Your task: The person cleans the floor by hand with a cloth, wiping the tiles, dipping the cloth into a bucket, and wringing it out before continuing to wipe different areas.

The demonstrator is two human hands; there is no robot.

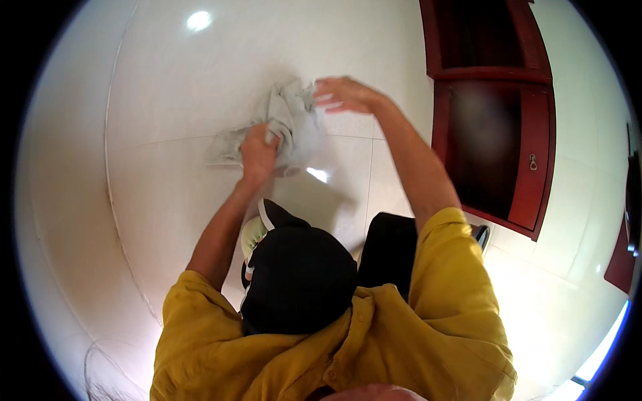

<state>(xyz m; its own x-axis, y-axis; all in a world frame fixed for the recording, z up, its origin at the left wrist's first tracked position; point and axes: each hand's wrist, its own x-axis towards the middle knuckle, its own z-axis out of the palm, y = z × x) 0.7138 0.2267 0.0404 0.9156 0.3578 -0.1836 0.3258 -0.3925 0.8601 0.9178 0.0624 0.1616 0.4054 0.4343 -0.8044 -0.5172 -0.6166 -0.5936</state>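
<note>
**Left hand (259, 152) on a crumpled cloth (289, 117), right hand (344, 95) just beside it**

The cloth lies bunched on the pale tiled floor (180, 80), in front of a person (428, 334) whose 2 knees (301, 274) show below it in black trousers. It is greyish white, rising in folds in its upper part and spreading flatter toward the left.

The left hand presses down on the middle of the cloth. Its fingers curl into the folds and pinch the fabric, though their tips are hidden. The right hand is at the upper right edge of the cloth, with its fingers stretched out toward the left and loosely spread. They are blurred, and whether they touch the fabric cannot be told.

The person wears a yellow shirt (461, 287), and both forearms are bare. A pale shoe (253, 234) shows beside the left knee. To the right of the cloth, well apart from it, stands a dark red cabinet (493, 79) with 2 open compartments and a ring handle (533, 162) on a red panel. Light glints off the floor near the cloth.
</note>
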